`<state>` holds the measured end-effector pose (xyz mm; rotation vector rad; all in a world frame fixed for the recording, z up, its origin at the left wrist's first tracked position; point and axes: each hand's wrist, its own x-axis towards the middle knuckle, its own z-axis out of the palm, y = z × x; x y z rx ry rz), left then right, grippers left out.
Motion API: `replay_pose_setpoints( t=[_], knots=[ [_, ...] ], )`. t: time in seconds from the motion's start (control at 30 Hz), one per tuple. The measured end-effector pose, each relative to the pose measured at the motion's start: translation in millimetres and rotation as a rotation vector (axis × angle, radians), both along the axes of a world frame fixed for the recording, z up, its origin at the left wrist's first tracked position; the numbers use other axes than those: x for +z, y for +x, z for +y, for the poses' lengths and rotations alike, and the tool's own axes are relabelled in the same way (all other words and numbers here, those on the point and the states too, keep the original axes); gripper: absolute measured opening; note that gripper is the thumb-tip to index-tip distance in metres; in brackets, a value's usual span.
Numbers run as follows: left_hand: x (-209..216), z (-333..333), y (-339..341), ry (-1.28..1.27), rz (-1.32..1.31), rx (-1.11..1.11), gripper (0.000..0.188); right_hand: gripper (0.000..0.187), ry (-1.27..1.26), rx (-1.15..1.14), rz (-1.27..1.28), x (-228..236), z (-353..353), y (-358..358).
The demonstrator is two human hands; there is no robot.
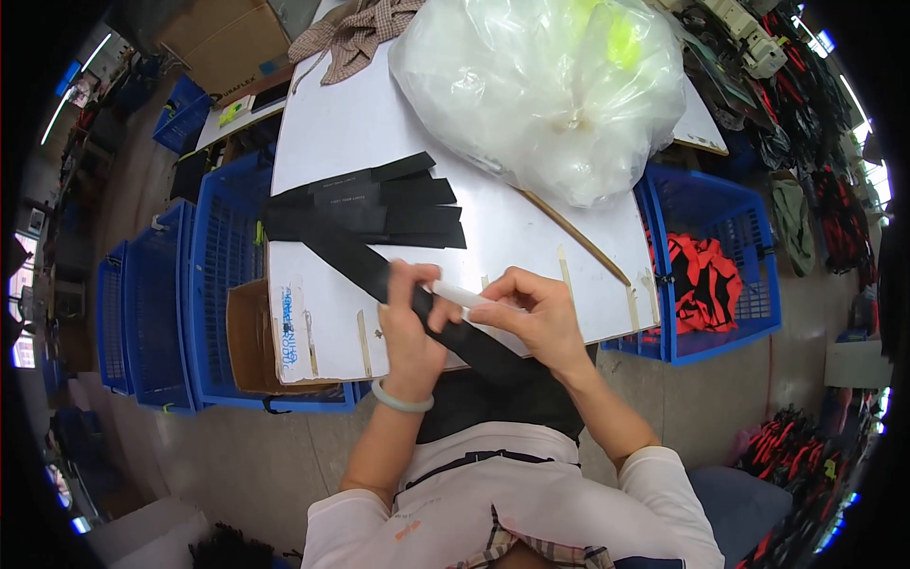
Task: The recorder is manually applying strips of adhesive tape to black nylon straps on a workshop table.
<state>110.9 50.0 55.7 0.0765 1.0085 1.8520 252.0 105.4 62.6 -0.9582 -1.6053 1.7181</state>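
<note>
A wide black strap runs slantwise from a pile on the white table down over the near edge toward my lap. My left hand, a pale bangle on its wrist, is curled round the strap, its fingertips smeared by motion. A short, narrow white strip lies across the strap between my hands. My right hand pinches its right end between thumb and forefinger. The other end meets my left fingers; whether they grip it too is unclear. Several more black straps lie fanned out at the left of the table.
A big clear plastic bag fills the far right of the table, with a thin wooden stick beside it. Blue crates stand left; another blue crate at right holds red-and-black pieces. Checked cloth lies at the back.
</note>
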Motion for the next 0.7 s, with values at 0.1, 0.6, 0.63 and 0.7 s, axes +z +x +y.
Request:
replay_pose_setpoints(
  t=[0.1, 0.6, 0.63, 0.7],
  knots=[
    [-23.3, 5.4, -42.0, 0.147, -0.404, -0.029, 0.045, 0.013, 0.123, 0.138, -0.076, 11.0, 2.6, 19.4],
    [-17.2, 1.2, -27.3, 0.216, -0.334, 0.039, 0.046, 0.026, 0.853, 0.028, -0.28, 3.6, -18.0, -13.8],
    [-16.2, 1.2, -21.1, 0.229, -0.308, 0.021, 0.046, 0.027, 0.823, 0.021, -0.269, 2.8, -19.6, -17.8],
    [-17.5, 0.1, -15.0, 0.248, -0.283, 0.002, 0.046, 0.026, 0.763, 0.02, -0.271, 1.5, -20.2, -21.6]
  ],
)
